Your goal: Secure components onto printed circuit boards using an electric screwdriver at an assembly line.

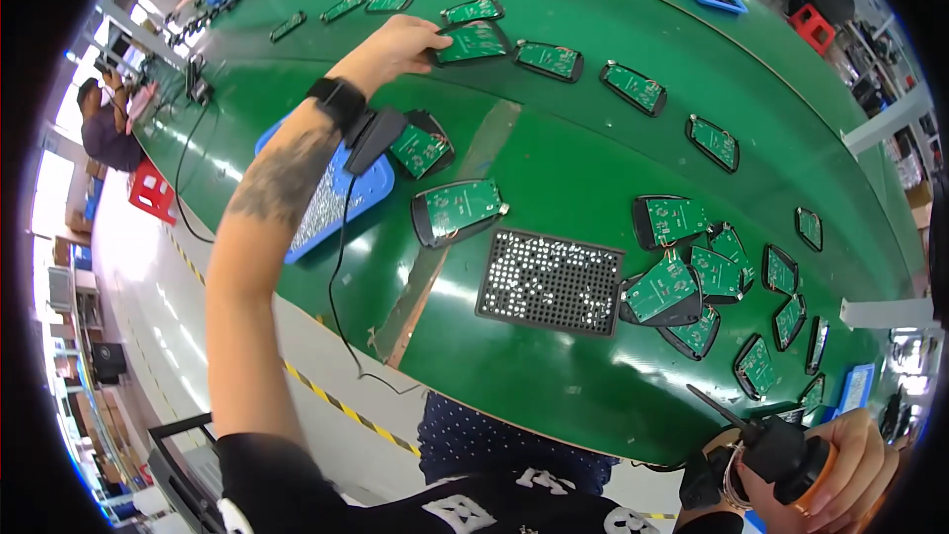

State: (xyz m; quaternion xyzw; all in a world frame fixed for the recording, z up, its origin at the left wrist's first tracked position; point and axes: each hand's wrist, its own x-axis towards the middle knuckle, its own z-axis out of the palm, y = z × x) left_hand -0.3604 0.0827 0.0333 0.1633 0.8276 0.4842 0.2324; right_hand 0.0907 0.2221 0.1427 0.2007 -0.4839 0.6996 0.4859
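My left hand [403,43] reaches out over the far part of the green bench. Its fingers are closed on the near left corner of a green circuit board in a black casing [476,43]. Another circuit board [472,10] lies just beyond that one. At the lower right, my right hand [848,470] is wrapped round an electric screwdriver [776,450], black and orange with a long thin dark bit pointing up and left. Between the hands lies a black perforated tray [551,283], partly filled with small shiny pieces. A circuit board in its casing [460,210] sits left of it.
Several cased boards are heaped [682,272] right of the tray; more run in a curved row [635,87] along the bench. Under my left forearm are a blue tray [341,203] of small shiny pieces and a black device [376,141] with a cable. A person [107,119] sits far left.
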